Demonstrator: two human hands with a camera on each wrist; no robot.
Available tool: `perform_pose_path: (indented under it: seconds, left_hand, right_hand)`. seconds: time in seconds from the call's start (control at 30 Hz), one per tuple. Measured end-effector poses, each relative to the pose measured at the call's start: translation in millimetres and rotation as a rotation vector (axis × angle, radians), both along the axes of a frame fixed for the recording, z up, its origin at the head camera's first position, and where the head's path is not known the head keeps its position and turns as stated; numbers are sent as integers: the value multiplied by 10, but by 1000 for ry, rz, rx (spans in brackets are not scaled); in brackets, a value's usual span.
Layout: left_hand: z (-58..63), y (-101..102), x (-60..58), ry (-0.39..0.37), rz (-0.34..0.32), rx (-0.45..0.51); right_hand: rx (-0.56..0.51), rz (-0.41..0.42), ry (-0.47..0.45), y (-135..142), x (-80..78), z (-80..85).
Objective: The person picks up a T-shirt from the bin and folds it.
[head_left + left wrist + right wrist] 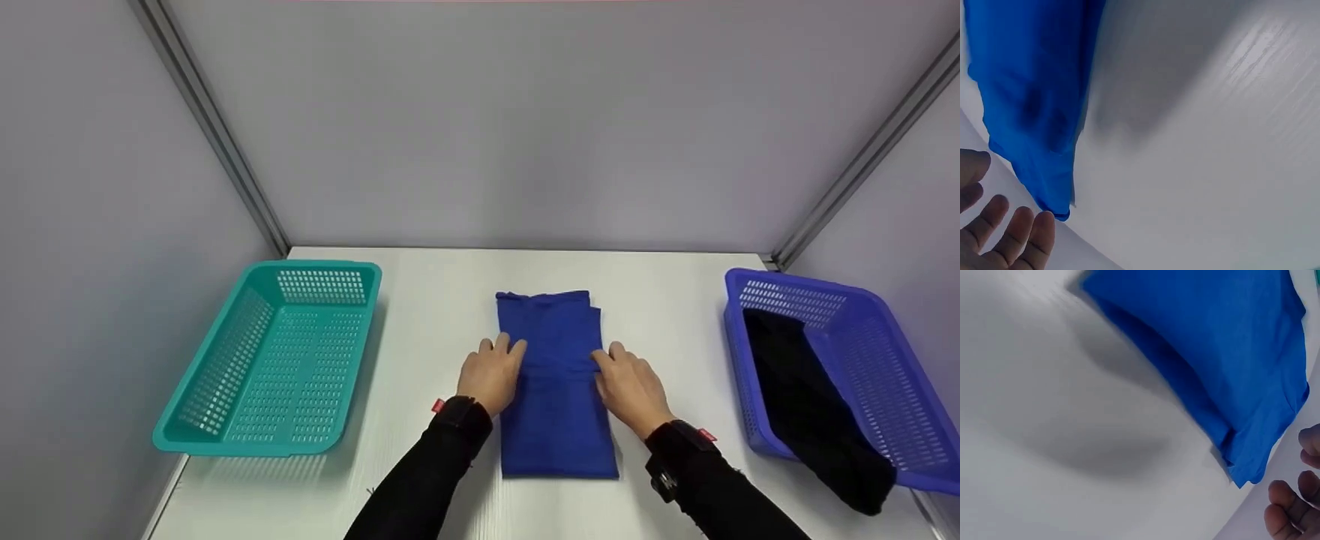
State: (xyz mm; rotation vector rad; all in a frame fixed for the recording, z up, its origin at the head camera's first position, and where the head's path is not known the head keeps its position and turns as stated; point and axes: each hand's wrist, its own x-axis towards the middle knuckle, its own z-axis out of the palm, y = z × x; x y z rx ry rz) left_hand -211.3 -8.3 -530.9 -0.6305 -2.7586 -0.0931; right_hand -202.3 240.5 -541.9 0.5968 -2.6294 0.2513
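Note:
A folded blue garment [559, 420] lies lengthwise on the white table, in a long rectangle with a crease across its middle. Its exact kind is hidden by the folds. At its left edge is my left hand [490, 376], fingers loosely bent and holding nothing. My right hand [632, 388] is by the opposite edge, its fingers bent with nothing visible between them. Both wrist views show the fingers apart from the blue cloth [1033, 84]. In the right wrist view, the layers of the garment [1213, 343] gape a little along one side.
To the left stands a green perforated basket [169, 431]. On the right, a purple-blue basket [862, 300] holds a black cloth item [802, 382], which hangs over its front rim. Grey panels [525, 135] enclose the table [427, 300] at the back and sides.

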Motion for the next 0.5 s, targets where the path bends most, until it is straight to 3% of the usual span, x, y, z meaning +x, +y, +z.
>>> perform_pose_path:
  seconds: [0.1,0.2,0.37,0.5]
  left_hand:
    - [-30,-72,68,-38,-76,32]
    - [-74,-155,176,-92,-184,21]
    - [-157,-270,406,-160,-352,-92]
    - [-229,-320,573,-174,-417,-183]
  right_hand:
    - [18,45,-14,45,83,-62]
    - [52,142,-63,105,211,-126]
    - [141,336,-174,203,474,-201]
    - [238,408,-242,276,648,-214]
